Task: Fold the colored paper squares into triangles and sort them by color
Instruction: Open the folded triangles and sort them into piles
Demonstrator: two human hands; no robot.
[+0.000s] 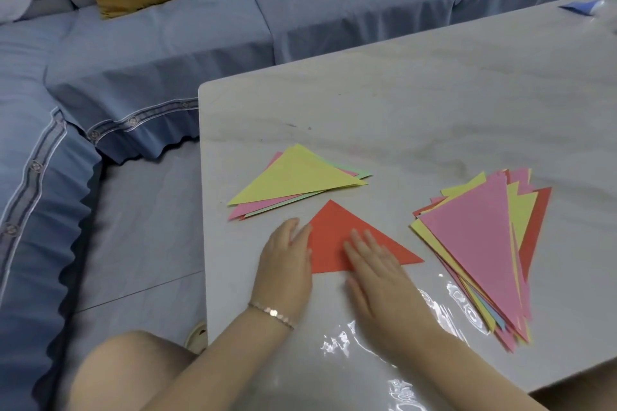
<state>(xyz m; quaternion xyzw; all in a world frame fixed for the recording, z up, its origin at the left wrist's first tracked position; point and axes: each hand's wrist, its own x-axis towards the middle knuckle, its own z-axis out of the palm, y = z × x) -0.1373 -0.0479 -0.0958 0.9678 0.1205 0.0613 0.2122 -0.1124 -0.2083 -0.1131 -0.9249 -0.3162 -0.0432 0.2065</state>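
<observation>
Both hands lie flat on a red triangle (pixel 347 240) near the table (pixel 400 110) edge. The left hand (pixel 287 264) touches its left corner; the right hand (pixel 377 277) presses its lower middle. Just beyond is a folded pile (pixel 293 177), yellow on top. To the right is a fanned stack (pixel 480 243), pink on top. A blue sofa (pixel 200 43) stands behind.

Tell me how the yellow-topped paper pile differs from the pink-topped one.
The yellow-topped pile shows only a few sheets, fairly squared up; the pink-topped pile holds many more, fanned out untidily. The first lies beyond the red triangle, the second to its right. Both mix colours and lie flat on the table.
</observation>
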